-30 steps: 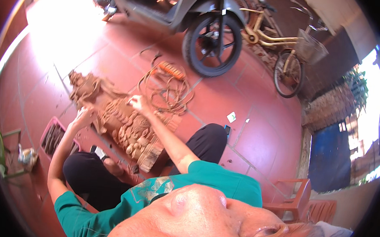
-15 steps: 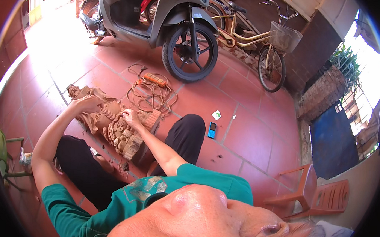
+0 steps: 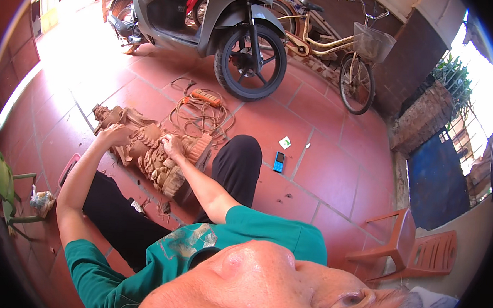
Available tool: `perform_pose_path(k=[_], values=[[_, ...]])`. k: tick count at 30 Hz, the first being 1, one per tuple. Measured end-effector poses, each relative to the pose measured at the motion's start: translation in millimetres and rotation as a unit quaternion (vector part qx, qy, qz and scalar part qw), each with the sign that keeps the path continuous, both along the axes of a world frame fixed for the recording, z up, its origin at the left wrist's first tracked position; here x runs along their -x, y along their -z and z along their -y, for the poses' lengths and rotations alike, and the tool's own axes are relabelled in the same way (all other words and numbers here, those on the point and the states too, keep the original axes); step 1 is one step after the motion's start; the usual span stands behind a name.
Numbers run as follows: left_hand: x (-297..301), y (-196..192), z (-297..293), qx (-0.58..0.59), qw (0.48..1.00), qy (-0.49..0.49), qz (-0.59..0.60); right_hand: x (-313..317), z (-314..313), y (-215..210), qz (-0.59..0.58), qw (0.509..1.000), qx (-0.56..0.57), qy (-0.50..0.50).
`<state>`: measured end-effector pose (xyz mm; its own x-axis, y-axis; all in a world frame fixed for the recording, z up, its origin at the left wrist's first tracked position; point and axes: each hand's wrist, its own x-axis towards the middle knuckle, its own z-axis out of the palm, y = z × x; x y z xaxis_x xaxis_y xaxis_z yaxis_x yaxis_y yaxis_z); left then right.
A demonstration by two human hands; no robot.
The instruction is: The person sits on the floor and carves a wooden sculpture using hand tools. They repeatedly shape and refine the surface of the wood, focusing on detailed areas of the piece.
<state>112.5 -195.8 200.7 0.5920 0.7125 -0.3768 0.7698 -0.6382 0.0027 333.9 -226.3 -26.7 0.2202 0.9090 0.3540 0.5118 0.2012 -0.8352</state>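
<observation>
A brown carved wooden statue (image 3: 156, 159) lies on its side on the floor in front of my bent legs. Its narrow end points to the far left, and its ribbed base is at the right. My left hand (image 3: 115, 135) rests on the carving near the narrow end, its fingers curled against the wood. Around the statue's middle, toward the base, my right hand (image 3: 172, 146) is closed with the fingers bunched together on the surface. Whatever the right fingers pinch is too small or hidden to make out. Dark chips and scraps (image 3: 163, 206) lie beside the statue.
An orange power strip (image 3: 206, 98) with a coiled cord lies beyond the statue. A grey scooter (image 3: 208, 32) and a bicycle (image 3: 352, 59) stand behind. A blue phone (image 3: 279, 162) lies right of my knee. Chairs flank me: green (image 3: 2, 180), reddish-brown (image 3: 400, 246).
The whole view has shifted slightly, with the floor things sitting a little further right and higher. Both hands stay on the statue with only small movement.
</observation>
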Motion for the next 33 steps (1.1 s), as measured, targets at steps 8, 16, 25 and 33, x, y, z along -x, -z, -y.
perform_pose_path(k=[8, 16, 25, 33], values=[[64.7, 44.1, -64.1, 0.004, 0.998, -0.057, -0.006, 34.7, -6.1, -3.2, -0.01, 0.993, 0.006, 0.119], [29.1, 33.4, -60.6, 0.031, 0.998, -0.03, 0.041, 30.8, -6.6, -4.9, -0.012, 0.994, 0.007, 0.108], [15.7, 27.7, -54.4, 0.02, 0.999, -0.027, 0.031, 22.8, -2.6, -16.0, -0.037, 0.993, 0.059, 0.093], [76.8, 93.0, -113.2, -0.031, 0.995, 0.075, 0.059, 29.8, -14.9, -9.3, -0.063, 0.994, 0.052, 0.068]])
